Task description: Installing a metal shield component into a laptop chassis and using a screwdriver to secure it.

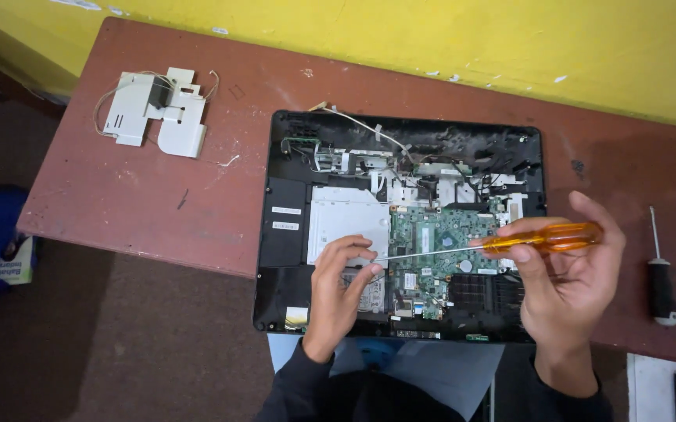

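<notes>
1. Two hands over an opened black laptop [283, 234] lying on the reddish-brown bench [158, 180], internals exposed
2. Right hand [564, 289] pinches the orange handle of a screwdriver [545, 237], held level above the green circuit board [439, 242]
3. Left hand [338, 285] has its fingers curled, fingertips pinching the screwdriver's thin shaft near its tip, just over the silver drive cover [346, 215]
4. Second screwdriver [661, 285], black handle, lies on the bench right of the laptop, well apart
5. White plastic parts [158, 109] with wires sit far left on the bench

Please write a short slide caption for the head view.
Right hand holds amber-handled screwdriver over opened laptop.
</notes>
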